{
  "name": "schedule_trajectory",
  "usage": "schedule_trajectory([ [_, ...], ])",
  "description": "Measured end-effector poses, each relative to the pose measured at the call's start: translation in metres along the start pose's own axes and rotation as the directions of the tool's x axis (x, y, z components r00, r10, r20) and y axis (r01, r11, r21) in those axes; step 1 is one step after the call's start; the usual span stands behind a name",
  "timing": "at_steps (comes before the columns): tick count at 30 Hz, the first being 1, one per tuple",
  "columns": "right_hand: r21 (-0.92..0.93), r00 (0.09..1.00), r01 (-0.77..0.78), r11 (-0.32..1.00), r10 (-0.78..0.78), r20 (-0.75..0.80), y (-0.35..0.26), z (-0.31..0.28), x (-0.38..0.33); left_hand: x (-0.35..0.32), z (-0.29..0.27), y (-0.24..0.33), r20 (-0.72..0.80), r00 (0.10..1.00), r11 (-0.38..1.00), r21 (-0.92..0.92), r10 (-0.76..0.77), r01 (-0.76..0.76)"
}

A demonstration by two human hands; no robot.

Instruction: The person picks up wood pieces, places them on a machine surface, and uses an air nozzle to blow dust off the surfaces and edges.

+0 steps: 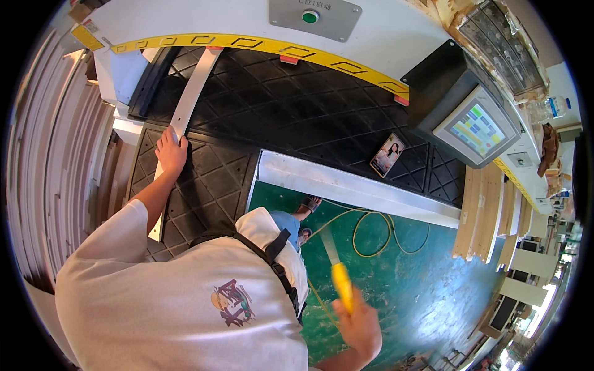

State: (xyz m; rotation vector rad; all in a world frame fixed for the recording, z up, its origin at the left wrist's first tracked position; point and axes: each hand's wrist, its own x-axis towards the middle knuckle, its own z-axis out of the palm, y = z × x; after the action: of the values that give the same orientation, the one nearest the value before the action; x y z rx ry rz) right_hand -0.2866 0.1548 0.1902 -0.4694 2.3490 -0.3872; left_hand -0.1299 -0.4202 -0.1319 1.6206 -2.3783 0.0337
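A long, narrow white strip [197, 86] with small holes lies across the black padded table at the left. My left hand [171, 153] rests over it about midway, with the fingers along one edge and the thumb at the other. In my right hand [360, 324], at the lower middle above the green floor, is a yellow-handled tool [341, 285]. Its long, pale end points away from me and is smeared by motion, so its exact kind cannot be made out. My right fingers are wrapped round the handle.
A yellow-edged white machine beam [241, 42] spans the back, with a green button [310, 17]. At the right stand a touch screen [477, 128] and stacked boards [476, 213]. A phone [388, 155] lies on the pad. Yellow hose [355, 240] coils on the floor. Panels [59, 179] stand left.
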Motion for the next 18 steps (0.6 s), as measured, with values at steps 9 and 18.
schedule_trajectory([
  [9, 0.386, 0.837, 0.217, 0.897, -0.374, 0.4, -0.023, 0.022, 0.034, 0.0, 0.0, 0.002, -0.002, 1.0, 1.0, -0.017, -0.002, 0.002],
  [18, 0.358, 0.895, 0.293, 0.886, -0.386, 0.222, -0.021, 0.039, 0.039, 0.003, 0.012, -0.007, -0.058, 0.988, 0.987, 0.084, 0.144, -0.139],
])
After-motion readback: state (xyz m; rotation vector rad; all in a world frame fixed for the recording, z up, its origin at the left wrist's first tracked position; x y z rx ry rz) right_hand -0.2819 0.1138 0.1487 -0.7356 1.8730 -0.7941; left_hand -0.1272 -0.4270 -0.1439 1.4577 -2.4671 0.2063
